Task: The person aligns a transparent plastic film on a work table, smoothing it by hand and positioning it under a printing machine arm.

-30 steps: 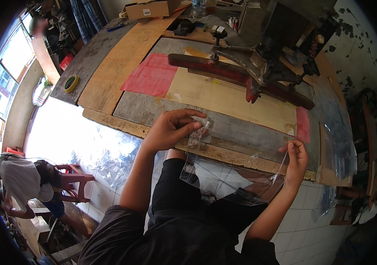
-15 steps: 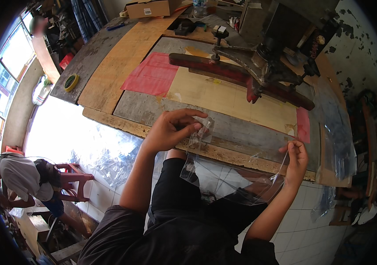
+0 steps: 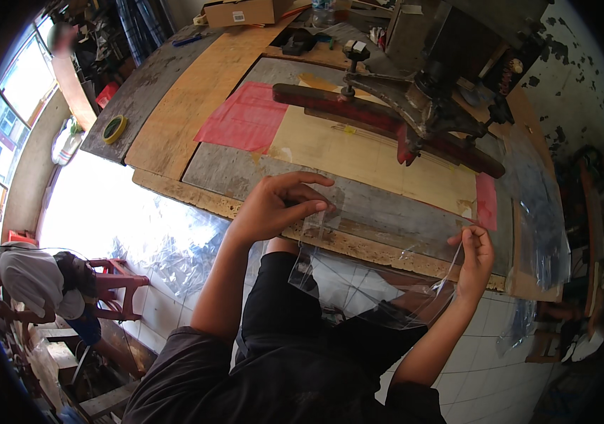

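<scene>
Worn workbench point(image 3: 224, 169) with cream sheet point(image 3: 358, 152), yellow tape roll point(image 3: 122, 133), cardboard box point(image 3: 254, 14)

Place: a small, well-worn workshop.
Machine: a heavy press point(image 3: 425, 102) with a red-painted bar point(image 3: 323, 101), looming over the bench point(image 3: 157, 116).
Stock: clear plastic film point(image 3: 386, 311) at the bench edge, a crinkled plastic heap point(image 3: 174, 251) on the floor.
Supplies: yellow tape roll point(image 3: 114, 129), cardboard box point(image 3: 242, 13).
Company: another person point(image 3: 37, 279) bent over near a red stool point(image 3: 121, 286).
Wall: flaking paint point(image 3: 577, 71).
</scene>
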{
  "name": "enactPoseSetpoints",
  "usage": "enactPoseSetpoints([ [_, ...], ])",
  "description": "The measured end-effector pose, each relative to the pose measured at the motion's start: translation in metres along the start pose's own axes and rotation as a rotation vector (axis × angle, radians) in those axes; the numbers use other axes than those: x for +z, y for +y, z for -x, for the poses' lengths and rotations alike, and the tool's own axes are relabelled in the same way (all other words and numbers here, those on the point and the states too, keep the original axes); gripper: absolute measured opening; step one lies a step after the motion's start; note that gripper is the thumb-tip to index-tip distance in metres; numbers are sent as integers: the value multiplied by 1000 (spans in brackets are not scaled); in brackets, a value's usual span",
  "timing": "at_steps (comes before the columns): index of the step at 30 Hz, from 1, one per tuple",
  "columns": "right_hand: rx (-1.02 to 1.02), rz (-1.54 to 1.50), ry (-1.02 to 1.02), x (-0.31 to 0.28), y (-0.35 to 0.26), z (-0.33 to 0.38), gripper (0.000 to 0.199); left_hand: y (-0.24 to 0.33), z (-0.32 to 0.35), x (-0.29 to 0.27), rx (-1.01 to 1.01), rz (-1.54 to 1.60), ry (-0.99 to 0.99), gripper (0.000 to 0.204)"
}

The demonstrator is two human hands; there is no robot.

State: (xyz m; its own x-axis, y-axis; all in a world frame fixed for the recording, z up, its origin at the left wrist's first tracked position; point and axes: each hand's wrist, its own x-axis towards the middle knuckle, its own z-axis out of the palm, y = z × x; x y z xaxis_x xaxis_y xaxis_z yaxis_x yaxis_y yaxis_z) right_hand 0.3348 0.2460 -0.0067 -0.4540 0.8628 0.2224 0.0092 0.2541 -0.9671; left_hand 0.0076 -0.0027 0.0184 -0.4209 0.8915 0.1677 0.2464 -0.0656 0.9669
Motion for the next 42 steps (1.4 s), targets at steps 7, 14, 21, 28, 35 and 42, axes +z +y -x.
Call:
enactPoseSetpoints([
  [7,8,10,5,-2,3,-1,23,-3,-2,-1,-44,18,-9,39],
  [14,11,1,9,-2,1,-2,23,-6,-2,-4,-27,156,-55,37],
  [21,9,9,17,-2,2,-1,22,-10,-3,-7,-25,203,-107,40],
  [28,15,5,25,-2,1,-1,22,-5,-3,-7,-34,121,-89,42],
  [35,11,29,29,0,-1,0,21,-8,-3,-6,-52,135,-81,40],
  [42,10,22,23,-1,0,-1,22,-7,-2,-5,-52,143,-80,39],
])
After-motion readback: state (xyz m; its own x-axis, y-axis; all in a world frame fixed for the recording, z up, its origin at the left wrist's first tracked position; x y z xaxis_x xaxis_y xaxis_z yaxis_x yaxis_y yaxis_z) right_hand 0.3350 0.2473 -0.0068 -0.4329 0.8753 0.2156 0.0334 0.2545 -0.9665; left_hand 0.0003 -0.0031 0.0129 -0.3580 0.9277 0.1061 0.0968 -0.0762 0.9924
